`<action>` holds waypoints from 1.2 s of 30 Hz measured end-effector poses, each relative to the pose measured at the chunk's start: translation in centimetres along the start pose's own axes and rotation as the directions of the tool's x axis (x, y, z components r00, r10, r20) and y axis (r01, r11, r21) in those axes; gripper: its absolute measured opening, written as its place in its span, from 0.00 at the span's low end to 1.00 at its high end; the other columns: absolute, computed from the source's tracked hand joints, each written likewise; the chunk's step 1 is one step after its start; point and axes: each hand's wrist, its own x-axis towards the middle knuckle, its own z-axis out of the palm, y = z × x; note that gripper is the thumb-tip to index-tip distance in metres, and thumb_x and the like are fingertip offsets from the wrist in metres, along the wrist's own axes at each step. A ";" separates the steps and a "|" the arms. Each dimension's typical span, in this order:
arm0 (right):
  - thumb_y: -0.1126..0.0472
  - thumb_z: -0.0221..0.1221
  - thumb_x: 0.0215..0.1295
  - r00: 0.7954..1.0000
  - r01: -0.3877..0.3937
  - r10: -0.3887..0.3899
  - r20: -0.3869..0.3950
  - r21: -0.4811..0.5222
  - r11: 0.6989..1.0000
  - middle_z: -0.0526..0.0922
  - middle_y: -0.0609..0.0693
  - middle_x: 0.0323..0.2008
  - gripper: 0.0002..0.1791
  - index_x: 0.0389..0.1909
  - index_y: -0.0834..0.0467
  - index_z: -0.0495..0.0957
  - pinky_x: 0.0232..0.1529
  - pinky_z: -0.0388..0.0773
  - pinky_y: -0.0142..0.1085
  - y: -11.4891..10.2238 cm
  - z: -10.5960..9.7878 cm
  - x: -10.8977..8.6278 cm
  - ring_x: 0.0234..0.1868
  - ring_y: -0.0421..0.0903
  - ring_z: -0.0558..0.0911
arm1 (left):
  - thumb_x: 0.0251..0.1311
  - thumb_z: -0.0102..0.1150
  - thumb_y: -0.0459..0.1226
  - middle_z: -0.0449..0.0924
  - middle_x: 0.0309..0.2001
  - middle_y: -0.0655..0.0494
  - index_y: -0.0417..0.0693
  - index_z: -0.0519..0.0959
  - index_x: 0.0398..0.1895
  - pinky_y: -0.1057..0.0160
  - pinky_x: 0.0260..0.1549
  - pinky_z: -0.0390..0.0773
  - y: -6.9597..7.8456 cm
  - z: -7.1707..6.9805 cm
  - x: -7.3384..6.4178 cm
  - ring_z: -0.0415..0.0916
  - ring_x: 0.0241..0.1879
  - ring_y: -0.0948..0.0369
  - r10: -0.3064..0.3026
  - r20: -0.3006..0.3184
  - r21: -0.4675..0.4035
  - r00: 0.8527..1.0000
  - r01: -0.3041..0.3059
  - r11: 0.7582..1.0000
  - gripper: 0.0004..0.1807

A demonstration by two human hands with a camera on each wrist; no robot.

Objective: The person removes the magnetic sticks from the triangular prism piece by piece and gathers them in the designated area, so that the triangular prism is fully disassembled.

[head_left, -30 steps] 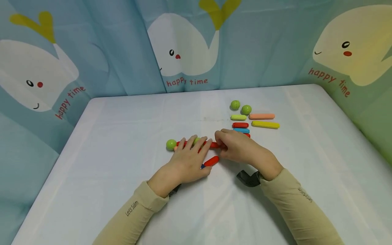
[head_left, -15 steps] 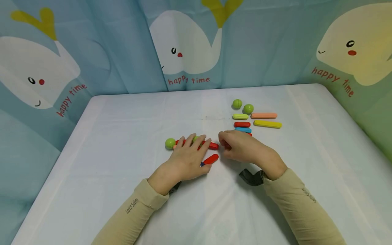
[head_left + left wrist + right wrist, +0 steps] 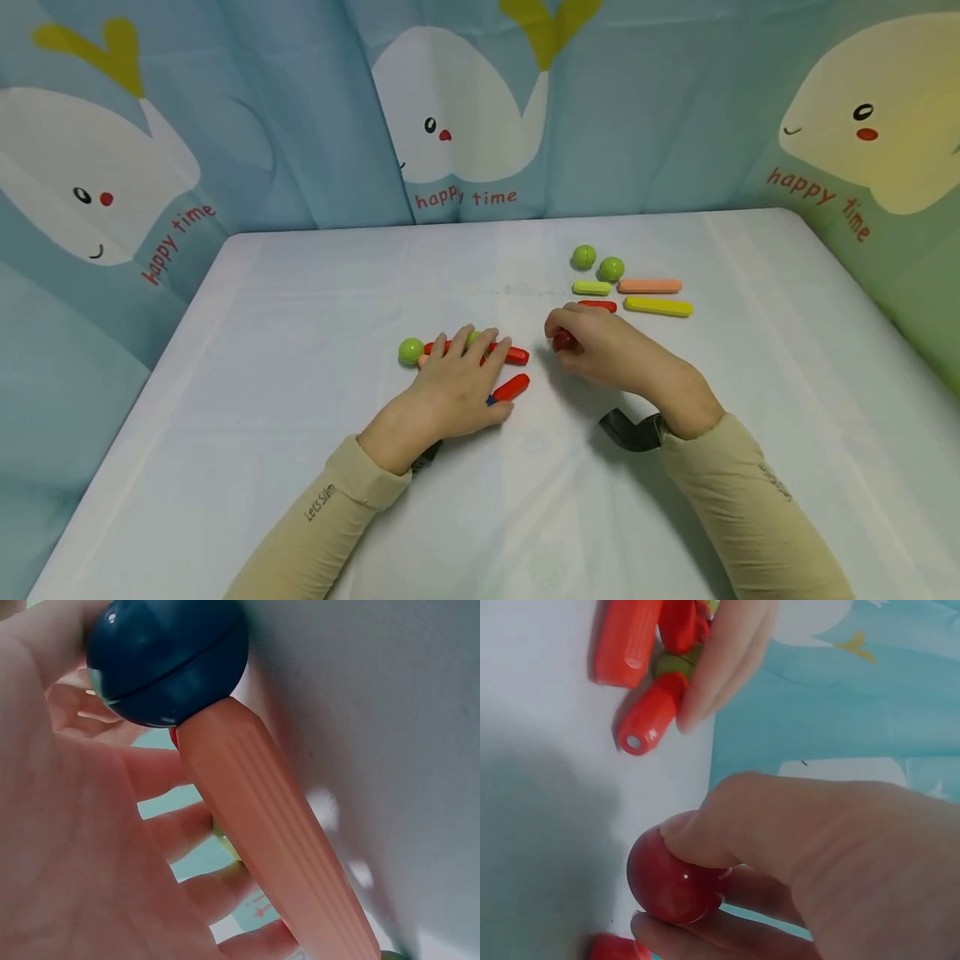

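Note:
My left hand (image 3: 459,393) rests with spread fingers over a cluster of joined toy rods and balls. Out from under it show a green ball (image 3: 411,351), a red rod (image 3: 514,355) and a second red rod (image 3: 512,388) closer to me. Beneath the palm, the left wrist view has a dark blue ball (image 3: 169,664) against the end of an orange rod (image 3: 270,825). A red ball (image 3: 675,874) is pinched between the thumb and fingers of my right hand (image 3: 611,346), to the right of the cluster; the open end of a red rod (image 3: 649,724) faces it.
Behind my right hand lie two green balls (image 3: 611,269), a short lime rod (image 3: 592,288), an orange rod (image 3: 649,286), a yellow rod (image 3: 658,307) and a partly covered red rod (image 3: 598,306). A blue whale-print curtain (image 3: 300,125) stands along the table's back edge.
My right hand has drawn away from the red rod's end, to the right, and the red ball now shows in its fingers. The left hand keeps its place on the cluster.

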 end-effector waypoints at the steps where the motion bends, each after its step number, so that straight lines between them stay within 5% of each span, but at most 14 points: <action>1: 0.74 0.61 0.56 1.000 0.002 -0.002 -0.013 0.001 1.000 0.79 0.50 0.33 0.09 0.38 0.61 0.79 0.37 0.77 0.36 0.0 -0.1 -0.1 0.35 0.44 0.75 | 0.65 0.52 0.60 0.49 0.78 0.52 0.53 0.52 0.79 0.37 0.72 0.53 0.0 0.0 0.0 0.47 0.77 0.45 0.001 -0.001 -0.003 1.000 -0.001 1.000 0.44; 16: 0.72 0.60 0.60 0.994 0.009 -0.014 -0.104 -0.051 0.999 0.80 0.52 0.34 0.08 0.40 0.63 0.81 0.37 0.77 0.38 0.5 -1.5 0.1 0.34 0.46 0.76 | 0.65 0.52 0.61 0.51 0.78 0.52 0.54 0.53 0.79 0.36 0.72 0.53 0.0 0.4 -0.2 0.48 0.77 0.45 0.006 -0.017 0.014 1.000 -0.006 1.000 0.44; 30: 0.74 0.61 0.59 0.994 0.008 -0.028 -0.107 -0.188 0.982 0.81 0.57 0.42 0.13 0.45 0.64 0.83 0.38 0.82 0.42 1.6 -4.3 1.0 0.37 0.48 0.82 | 0.65 0.52 0.62 0.51 0.78 0.52 0.54 0.54 0.79 0.37 0.71 0.54 -0.1 0.3 -0.2 0.49 0.76 0.45 0.008 -0.026 0.017 1.000 -0.008 1.000 0.44; 36: 0.74 0.59 0.60 0.994 -0.029 0.008 -0.110 -0.192 0.981 0.80 0.59 0.44 0.13 0.46 0.65 0.82 0.39 0.82 0.44 2.4 -5.6 1.7 0.38 0.50 0.81 | 0.62 0.53 0.65 0.45 0.80 0.53 0.55 0.50 0.80 0.38 0.73 0.52 -0.4 0.1 -0.2 0.45 0.78 0.46 0.010 -0.010 -0.050 1.000 -0.011 0.999 0.49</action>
